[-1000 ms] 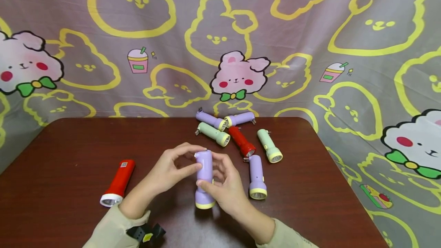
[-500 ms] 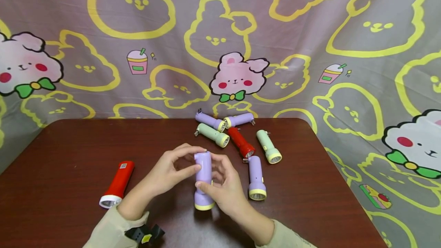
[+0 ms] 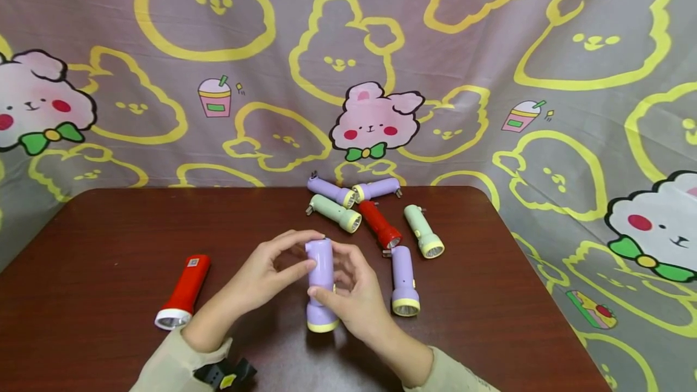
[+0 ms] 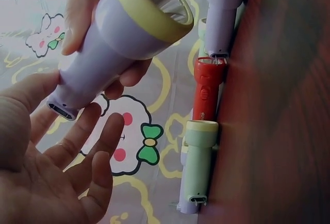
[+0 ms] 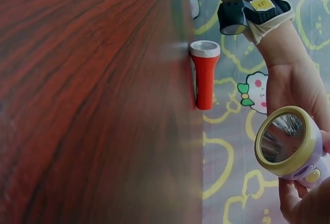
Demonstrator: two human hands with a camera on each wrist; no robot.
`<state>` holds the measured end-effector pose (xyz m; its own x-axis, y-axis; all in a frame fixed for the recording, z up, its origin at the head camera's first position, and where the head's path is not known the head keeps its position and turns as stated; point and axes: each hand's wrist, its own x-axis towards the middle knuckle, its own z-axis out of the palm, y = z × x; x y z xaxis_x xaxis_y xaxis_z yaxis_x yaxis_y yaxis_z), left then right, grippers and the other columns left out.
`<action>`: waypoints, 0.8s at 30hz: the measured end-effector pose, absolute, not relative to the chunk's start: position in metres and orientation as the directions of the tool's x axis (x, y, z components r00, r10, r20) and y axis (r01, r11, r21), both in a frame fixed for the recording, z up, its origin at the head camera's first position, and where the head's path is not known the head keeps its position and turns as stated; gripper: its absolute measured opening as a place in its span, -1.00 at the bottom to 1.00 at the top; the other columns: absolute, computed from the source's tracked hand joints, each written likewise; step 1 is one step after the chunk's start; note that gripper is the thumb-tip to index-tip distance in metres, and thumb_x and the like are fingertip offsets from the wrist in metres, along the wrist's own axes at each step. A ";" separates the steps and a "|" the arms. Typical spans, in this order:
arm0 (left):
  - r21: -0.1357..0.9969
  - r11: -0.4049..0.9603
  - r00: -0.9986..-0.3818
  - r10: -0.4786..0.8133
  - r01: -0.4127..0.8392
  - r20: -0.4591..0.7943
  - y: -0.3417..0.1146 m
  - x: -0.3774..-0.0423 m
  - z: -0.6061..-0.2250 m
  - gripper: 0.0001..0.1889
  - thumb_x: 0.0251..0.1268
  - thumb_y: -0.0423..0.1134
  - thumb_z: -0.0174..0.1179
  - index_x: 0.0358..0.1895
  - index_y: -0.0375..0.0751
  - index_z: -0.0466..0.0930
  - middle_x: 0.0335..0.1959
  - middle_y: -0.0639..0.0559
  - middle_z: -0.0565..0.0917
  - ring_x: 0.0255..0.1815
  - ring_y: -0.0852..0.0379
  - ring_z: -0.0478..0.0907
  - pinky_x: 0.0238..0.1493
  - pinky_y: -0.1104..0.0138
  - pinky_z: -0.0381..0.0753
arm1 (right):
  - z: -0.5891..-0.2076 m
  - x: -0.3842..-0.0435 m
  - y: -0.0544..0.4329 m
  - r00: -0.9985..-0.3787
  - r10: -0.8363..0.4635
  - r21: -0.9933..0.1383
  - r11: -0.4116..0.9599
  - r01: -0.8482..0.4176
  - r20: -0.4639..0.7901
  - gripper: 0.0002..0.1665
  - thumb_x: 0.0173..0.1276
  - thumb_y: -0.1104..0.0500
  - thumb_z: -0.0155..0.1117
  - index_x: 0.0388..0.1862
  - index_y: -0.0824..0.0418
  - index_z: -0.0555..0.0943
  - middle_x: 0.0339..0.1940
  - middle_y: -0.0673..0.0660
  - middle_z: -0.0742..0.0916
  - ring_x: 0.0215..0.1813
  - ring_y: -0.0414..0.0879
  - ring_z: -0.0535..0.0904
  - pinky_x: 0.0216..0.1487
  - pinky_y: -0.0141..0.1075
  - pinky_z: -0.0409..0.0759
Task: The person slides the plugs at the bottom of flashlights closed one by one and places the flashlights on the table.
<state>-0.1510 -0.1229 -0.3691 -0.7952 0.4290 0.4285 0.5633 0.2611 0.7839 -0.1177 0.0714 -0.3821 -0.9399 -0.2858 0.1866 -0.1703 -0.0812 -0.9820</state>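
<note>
A lavender flashlight [image 3: 321, 262] with a pale yellow head rim stands above the front middle of the table, lens end down. My right hand [image 3: 356, 295] grips its body, thumb across the front. At the upper tail end, my left hand [image 3: 267, 271] pinches with thumb and index finger; its other fingers spread loosely in the left wrist view. There, the flashlight's tail shows a dark slot near the left thumb. In the right wrist view, the flashlight's lens [image 5: 281, 137] faces the camera and a yellow switch [image 5: 312, 175] shows on its side.
A red flashlight with a white rim [image 3: 185, 289] lies left of my left forearm. Beyond my right hand lie another lavender flashlight [image 3: 403, 277], two mint green ones [image 3: 422, 228], a red one [image 3: 380, 222] and two lavender ones [image 3: 329, 189] near the back edge. A patterned curtain [image 3: 261, 77] hangs behind the table.
</note>
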 end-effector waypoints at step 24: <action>0.797 0.295 -0.829 0.385 0.527 0.405 -0.127 -0.144 -0.366 -0.55 0.25 -0.36 0.33 0.23 -0.07 0.57 -0.03 0.03 0.69 -0.12 0.15 0.64 -0.17 0.35 0.66 | -0.383 -0.119 0.068 -0.928 -0.318 -0.980 -0.105 -0.169 0.194 -0.20 0.15 0.44 0.42 0.37 0.28 0.33 0.12 0.44 0.61 -0.21 -0.24 0.64 -0.15 -0.34 0.70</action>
